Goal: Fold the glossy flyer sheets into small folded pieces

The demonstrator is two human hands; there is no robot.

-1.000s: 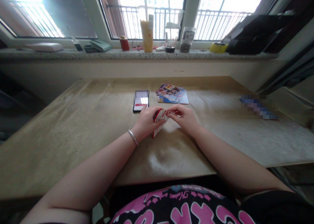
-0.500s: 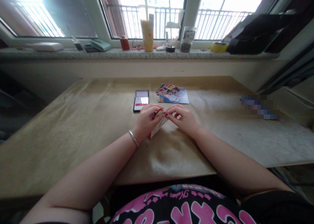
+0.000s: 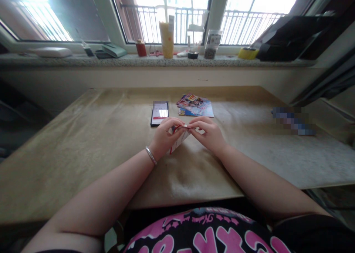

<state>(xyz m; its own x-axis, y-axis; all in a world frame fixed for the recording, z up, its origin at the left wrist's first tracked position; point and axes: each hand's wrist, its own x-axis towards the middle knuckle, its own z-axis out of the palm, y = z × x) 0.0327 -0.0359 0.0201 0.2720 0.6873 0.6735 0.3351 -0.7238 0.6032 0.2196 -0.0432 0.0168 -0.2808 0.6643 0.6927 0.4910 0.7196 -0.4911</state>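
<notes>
A red-edged white card (image 3: 179, 140) is between the two hands, tilted on edge above the near middle of the surface (image 3: 105, 149); whether it is one sheet or a thin packet, and whether its lower corner touches the surface, I cannot tell. The left hand (image 3: 165, 132) has its grip clamped on the card, thumb on the face towards the wearer and fingers curled over the far side. The right hand (image 3: 208, 133) has its grip pinched on the upper right corner, its fingertips close to those of the left. A silver bangle (image 3: 151, 155) circles the left wrist.

Just beyond the left hand lies a smartphone (image 3: 156, 117), screen up and lit, with part of the display pixelated. To its right, apart from it, colourful printed cards (image 3: 196, 105) lie in an overlapping, slightly fanned pile. Well off to the right, a bluish flat item (image 3: 292, 121) is blurred out.

Past the surface, a speckled stone windowsill (image 3: 133, 62) carries a red bottle (image 3: 141, 49), a tall yellow cup (image 3: 166, 42) with a straw, a yellow roll (image 3: 247, 53) and a black bag (image 3: 285, 42). Behind the panes runs a balcony railing (image 3: 145, 20).
</notes>
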